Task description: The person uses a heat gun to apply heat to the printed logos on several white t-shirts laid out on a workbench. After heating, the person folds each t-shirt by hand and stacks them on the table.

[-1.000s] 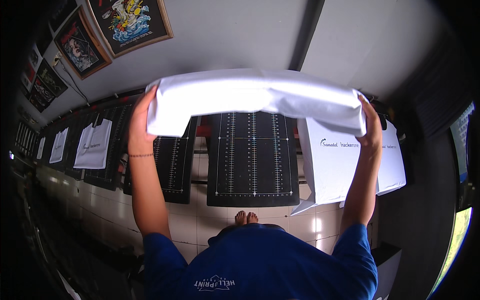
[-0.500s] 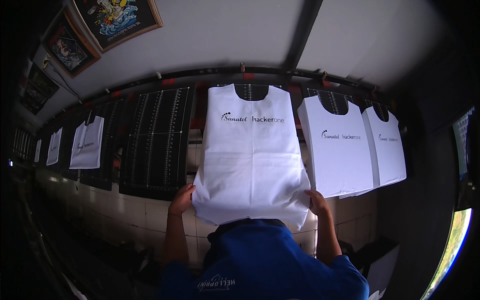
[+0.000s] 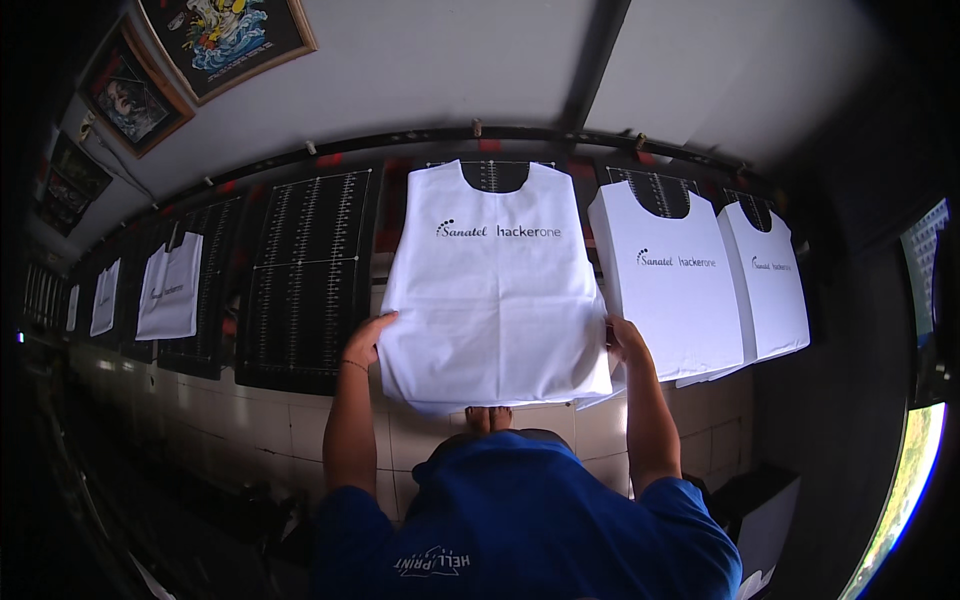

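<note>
A white printed shirt (image 3: 492,300) is spread over a black board whose marked top (image 3: 494,176) shows in the scooped neck opening. Dark lettering crosses its chest, and faint fold creases run down and across the cloth. My left hand (image 3: 368,340) grips the shirt's left side near the lower part, thumb on top. On the opposite side my right hand (image 3: 627,341) holds the right edge at about the same height. The fingers of both hands are partly hidden by the cloth. The hem hangs over the board's near end, above my feet (image 3: 489,418).
Two more white printed shirts (image 3: 668,290) (image 3: 768,285) cover boards to the right. On the left lies a bare black board (image 3: 305,270) with white ruled lines; smaller white printed cloths (image 3: 170,288) sit farther left. A dark rail (image 3: 400,138) runs behind, below framed pictures (image 3: 225,40).
Both hands have moved forward, away from my body, along the shirt's sides. The near hem has drawn away from me, so my feet now show. The view has shifted slightly.
</note>
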A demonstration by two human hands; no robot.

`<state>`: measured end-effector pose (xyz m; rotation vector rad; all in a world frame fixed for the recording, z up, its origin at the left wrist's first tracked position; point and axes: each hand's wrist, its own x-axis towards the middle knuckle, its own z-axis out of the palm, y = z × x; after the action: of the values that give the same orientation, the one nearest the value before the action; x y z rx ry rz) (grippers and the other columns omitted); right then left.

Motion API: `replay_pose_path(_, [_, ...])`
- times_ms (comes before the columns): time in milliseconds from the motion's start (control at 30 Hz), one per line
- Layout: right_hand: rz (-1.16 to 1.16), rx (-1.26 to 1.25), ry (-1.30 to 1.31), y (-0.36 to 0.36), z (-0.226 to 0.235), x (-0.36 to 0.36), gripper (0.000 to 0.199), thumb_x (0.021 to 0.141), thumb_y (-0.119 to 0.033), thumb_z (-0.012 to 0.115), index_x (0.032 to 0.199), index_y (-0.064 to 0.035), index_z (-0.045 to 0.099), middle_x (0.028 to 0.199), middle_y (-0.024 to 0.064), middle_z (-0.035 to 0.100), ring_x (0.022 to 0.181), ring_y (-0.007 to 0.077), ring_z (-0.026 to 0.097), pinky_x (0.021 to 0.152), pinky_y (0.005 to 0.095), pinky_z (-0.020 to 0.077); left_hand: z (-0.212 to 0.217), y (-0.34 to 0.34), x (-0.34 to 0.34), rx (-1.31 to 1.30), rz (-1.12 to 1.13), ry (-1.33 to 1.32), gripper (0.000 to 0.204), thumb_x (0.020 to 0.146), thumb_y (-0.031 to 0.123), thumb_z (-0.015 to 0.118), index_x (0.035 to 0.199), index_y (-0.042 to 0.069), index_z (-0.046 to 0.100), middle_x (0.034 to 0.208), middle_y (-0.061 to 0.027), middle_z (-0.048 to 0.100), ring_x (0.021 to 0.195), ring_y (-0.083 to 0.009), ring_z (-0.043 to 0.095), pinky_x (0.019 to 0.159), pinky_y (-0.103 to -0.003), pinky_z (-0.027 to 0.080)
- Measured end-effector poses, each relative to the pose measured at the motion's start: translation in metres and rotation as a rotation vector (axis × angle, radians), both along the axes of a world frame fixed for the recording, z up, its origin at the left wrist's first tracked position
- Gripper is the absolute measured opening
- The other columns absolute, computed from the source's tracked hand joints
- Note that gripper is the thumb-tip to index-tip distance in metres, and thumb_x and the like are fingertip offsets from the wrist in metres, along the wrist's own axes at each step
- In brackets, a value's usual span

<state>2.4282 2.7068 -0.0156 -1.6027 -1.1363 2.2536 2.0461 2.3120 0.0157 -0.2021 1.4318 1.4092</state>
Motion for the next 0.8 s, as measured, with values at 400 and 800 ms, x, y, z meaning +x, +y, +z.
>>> replay_pose_path(400, [0.154, 0.205, -0.061, -0.006, 0.067, -0.027, 0.050, 0.089, -0.027, 0.064, 0.118, 0.0114, 0.052, 0.105, 0.0217, 0.064, 0.095, 0.0293, 0.065, 0.090, 0.0406, 0.0514, 0.006, 0.008, -0.005, 0.085, 0.019, 0.264, 0.047, 0.089, 0.032, 0.064, 0.117, -0.005, 0.057, 0.113, -0.0121, 0.063, 0.104, -0.0203, 0.059, 0.091, -0.033, 0.045])
replay_pose_path(800, [-0.147, 0.597, 0.633, -0.092, 0.290, 0.040, 0.028, 0.082, -0.026, 0.073, 0.094, -0.0012, 0.068, 0.087, 0.0099, 0.069, 0.076, 0.0176, 0.066, 0.074, 0.0314, 0.0539, 0.243, -0.098, 0.072, 0.619, 0.451, 0.790, 0.023, 0.096, 0.019, 0.056, 0.113, 0.005, 0.061, 0.108, -0.0079, 0.063, 0.103, -0.0218, 0.060, 0.095, -0.041, 0.046])
